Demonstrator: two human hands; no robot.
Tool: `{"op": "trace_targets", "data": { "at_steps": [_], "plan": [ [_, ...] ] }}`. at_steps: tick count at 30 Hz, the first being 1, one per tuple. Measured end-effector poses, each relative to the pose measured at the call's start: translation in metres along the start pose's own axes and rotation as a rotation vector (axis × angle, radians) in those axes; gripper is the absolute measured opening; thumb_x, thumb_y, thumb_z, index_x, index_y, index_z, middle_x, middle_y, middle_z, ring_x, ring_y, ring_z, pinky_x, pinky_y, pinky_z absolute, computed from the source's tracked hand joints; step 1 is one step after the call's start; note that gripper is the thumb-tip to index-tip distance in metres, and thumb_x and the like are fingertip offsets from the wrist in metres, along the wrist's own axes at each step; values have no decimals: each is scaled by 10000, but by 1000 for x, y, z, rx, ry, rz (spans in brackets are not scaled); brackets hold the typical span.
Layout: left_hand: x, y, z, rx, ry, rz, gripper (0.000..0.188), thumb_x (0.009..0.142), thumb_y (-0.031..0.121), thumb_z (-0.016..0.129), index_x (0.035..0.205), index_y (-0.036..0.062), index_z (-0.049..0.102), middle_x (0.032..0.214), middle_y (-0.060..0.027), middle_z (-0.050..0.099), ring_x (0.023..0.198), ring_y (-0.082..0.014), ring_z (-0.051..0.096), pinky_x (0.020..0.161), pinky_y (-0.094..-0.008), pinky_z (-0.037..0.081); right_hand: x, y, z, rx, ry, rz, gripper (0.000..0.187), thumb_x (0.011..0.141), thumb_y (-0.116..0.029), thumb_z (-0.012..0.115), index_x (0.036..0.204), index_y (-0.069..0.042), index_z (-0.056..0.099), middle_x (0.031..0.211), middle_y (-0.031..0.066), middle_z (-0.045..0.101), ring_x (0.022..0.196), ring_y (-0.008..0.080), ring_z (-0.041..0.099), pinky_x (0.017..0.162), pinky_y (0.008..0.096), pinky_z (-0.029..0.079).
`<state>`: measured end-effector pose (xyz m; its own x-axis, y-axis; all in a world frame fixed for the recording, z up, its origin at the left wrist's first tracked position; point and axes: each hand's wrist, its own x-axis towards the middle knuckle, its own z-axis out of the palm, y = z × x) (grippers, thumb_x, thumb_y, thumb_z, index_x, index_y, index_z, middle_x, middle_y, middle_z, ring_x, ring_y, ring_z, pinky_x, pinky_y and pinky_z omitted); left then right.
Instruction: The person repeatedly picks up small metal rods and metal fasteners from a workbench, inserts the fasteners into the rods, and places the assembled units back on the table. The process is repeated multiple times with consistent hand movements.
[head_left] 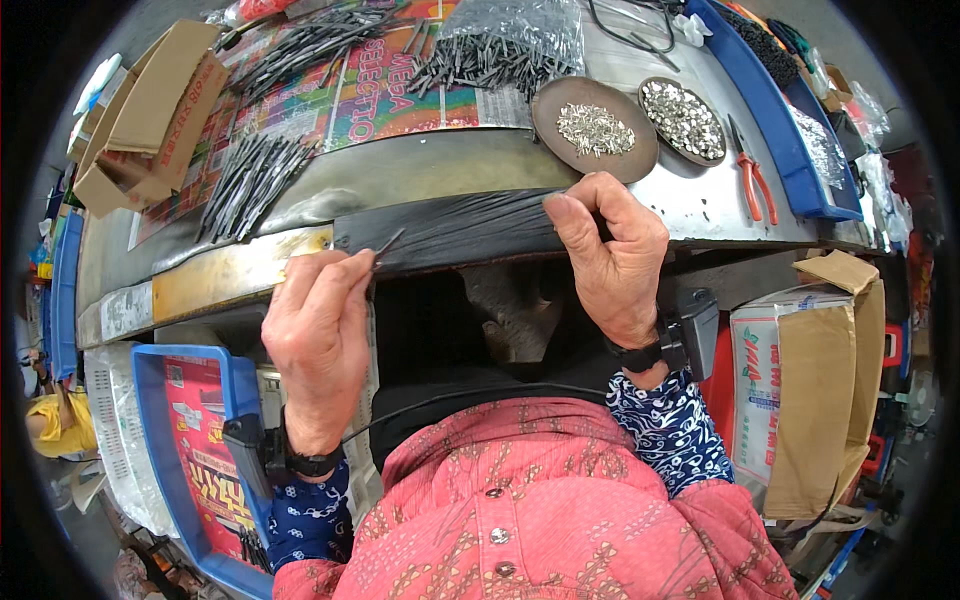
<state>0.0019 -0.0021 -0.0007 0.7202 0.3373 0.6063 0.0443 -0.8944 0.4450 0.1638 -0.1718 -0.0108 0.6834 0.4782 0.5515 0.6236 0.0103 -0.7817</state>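
Note:
My left hand is closed at the bench's front edge, thumb and fingers pinching a thin dark strip whose tip sticks out to the upper right. Farther right, my right hand has its fingers curled and the thumb against the forefinger; whatever they hold is hidden. Between the hands runs a black wrinkled covering along the bench edge. Beyond my right hand are a brown dish of small silvery pieces and a second dish of rounded shiny metal pieces.
Dark strips lie in a bundle at left, with more piles at the back. Red-handled pliers lie right, beside a blue tray. A cardboard box stands far left; a blue bin and open carton flank me.

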Motion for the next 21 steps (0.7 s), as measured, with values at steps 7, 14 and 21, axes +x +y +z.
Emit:
{"op": "trace_targets", "data": {
  "at_steps": [7,14,21],
  "plan": [
    [28,9,42,28,-130,186,181,689,-83,589,850,-1,597,775,-138,541,745,-322,547,670,-397,446,2,9,3,7,25,-126,205,810,-100,745,750,0,576,632,79,520,521,199,490,489,291,406],
    [48,21,74,-16,-102,270,181,655,-77,555,797,29,519,759,-147,493,788,-368,513,670,-447,438,2,7,3,-12,30,-128,164,820,-72,722,763,-8,582,645,95,530,537,217,508,501,306,417],
    [30,28,56,-453,-8,-53,110,791,-60,635,887,-12,609,772,-153,584,675,-276,581,632,-325,460,-11,-9,-5,-152,13,-209,116,801,-44,712,842,-10,610,708,112,563,576,253,566,511,321,455]
  ]
}}
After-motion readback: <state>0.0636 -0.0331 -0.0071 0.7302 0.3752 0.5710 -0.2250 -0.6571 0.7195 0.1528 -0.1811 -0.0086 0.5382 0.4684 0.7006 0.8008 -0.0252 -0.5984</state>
